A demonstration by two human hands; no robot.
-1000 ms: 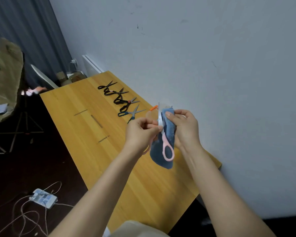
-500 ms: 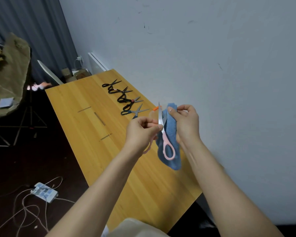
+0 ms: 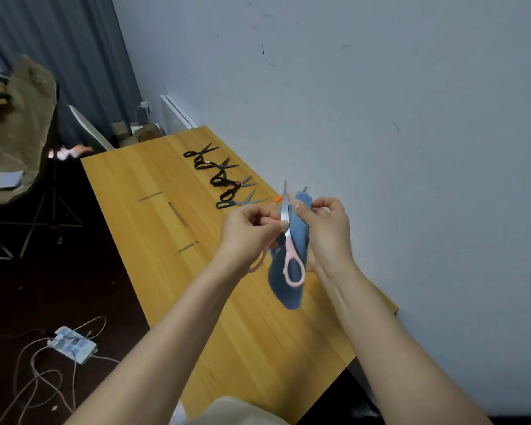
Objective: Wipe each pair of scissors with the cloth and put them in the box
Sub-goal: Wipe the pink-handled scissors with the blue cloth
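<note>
Wooden table (image 3: 141, 185), pink scissors (image 3: 288, 247), one blade hidden in blue cloth (image 3: 284, 291)

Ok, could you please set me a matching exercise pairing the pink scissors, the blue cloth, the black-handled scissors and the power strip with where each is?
Things:
1 pink scissors
2 blue cloth
3 black-handled scissors
4 power strip

Places:
A on the floor
B gripped by the right hand
C in a row on the table
D pinched by the left hand

Pairs: 1-D, 2-B, 3-C, 4-A.
</note>
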